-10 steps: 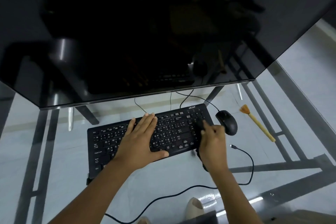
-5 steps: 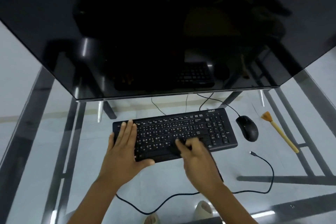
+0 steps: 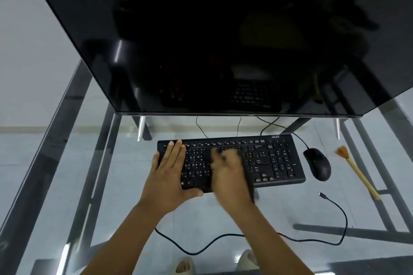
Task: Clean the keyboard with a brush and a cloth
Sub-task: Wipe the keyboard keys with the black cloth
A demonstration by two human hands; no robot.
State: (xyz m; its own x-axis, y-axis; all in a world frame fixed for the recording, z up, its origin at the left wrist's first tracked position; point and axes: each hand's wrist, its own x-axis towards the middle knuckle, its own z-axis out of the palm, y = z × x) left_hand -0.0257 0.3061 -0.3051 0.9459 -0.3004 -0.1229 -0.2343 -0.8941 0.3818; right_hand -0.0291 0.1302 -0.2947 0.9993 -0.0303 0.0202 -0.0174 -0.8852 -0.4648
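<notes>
The bench [image 3: 223, 219] is a sheet of clear glass on a dark metal frame, and the pale tiled floor [image 3: 44, 163] shows straight through it, along with the toes of two light-coloured sandals [image 3: 185, 265] at the near edge. A large black monitor [image 3: 212, 40] fills the far half of the view, its dark screen mirroring the things below it and standing on slim metal legs. In front of it the black keyboard [image 3: 272, 158] lies flat on the glass, roughly centred, its long side parallel to the screen. The left hand [image 3: 169, 176] rests on the keyboard's left end with fingers straight and together, thumb spread along the near edge, holding nothing. The right hand [image 3: 230, 174] is over the middle keys and badly smeared by motion; a dark shape beside it could be the cloth, but whether the fingers grip anything cannot be told. A black mouse [image 3: 317, 164] sits just beside the keyboard's right end, its cord running back under the monitor. Further right, apart from the mouse, the brush [image 3: 357, 172] lies on the glass, untouched, with orange bristles pointing away and a pale wooden handle. A loose black cable [image 3: 335, 219] curls across the near part of the bench, its plug end free.
</notes>
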